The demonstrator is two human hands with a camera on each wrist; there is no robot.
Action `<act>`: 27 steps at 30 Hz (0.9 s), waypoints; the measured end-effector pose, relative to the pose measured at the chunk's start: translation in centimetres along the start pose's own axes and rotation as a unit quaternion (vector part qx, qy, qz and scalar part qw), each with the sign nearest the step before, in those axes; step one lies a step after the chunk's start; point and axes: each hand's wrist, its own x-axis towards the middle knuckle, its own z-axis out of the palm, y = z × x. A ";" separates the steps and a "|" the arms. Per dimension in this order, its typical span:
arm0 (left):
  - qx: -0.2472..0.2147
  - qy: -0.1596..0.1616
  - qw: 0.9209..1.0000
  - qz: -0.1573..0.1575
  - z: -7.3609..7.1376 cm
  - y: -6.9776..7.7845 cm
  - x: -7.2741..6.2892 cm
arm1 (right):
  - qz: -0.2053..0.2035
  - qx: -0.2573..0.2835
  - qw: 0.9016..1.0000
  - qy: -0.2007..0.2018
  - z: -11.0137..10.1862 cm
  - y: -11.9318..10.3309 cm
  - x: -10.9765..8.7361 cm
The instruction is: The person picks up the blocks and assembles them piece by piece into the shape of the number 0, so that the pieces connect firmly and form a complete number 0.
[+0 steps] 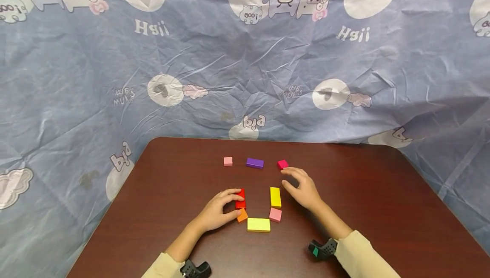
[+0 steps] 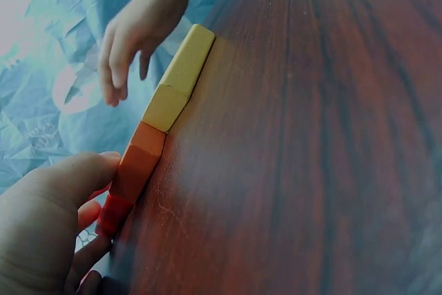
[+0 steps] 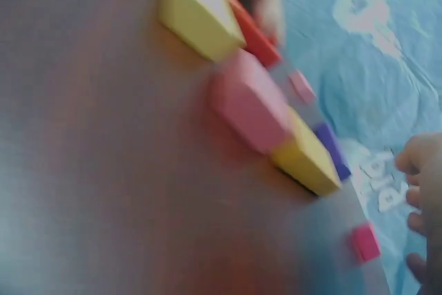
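My left hand (image 1: 218, 212) lays its fingers over a red block (image 1: 241, 204), and its thumb touches an orange block (image 1: 242, 216) just nearer. In the left wrist view the thumb rests at the side of the orange block (image 2: 138, 160), with the fingers by the red one (image 2: 112, 215). My right hand (image 1: 304, 188) hovers with loosely bent fingers and nothing in them. Its fingertips overlap the front of a magenta block (image 1: 282, 164) in the head view. Left of that hand lies a yellow block (image 1: 275, 197), with a pink block (image 1: 275, 215) at its near end.
A pale yellow block (image 1: 258, 225) lies nearest, between the orange and pink blocks. Farther back are a small light pink block (image 1: 228, 161) and a purple block (image 1: 254, 163). The brown table (image 1: 153, 210) ends at a hanging blue patterned cloth (image 1: 214, 61).
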 end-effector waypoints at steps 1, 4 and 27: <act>0.000 0.001 1.000 0.000 0.0 0.0 0.0 | 0.013 -0.001 1.000 0.000 -0.1 0.4 0.7; 0.001 0.003 1.000 -0.003 -0.1 -0.1 -0.1 | 0.055 -0.011 0.998 -0.008 -0.1 1.5 2.6; 0.004 0.006 1.000 0.013 -0.1 0.2 0.0 | 0.204 -0.079 0.974 -0.061 1.2 3.1 6.5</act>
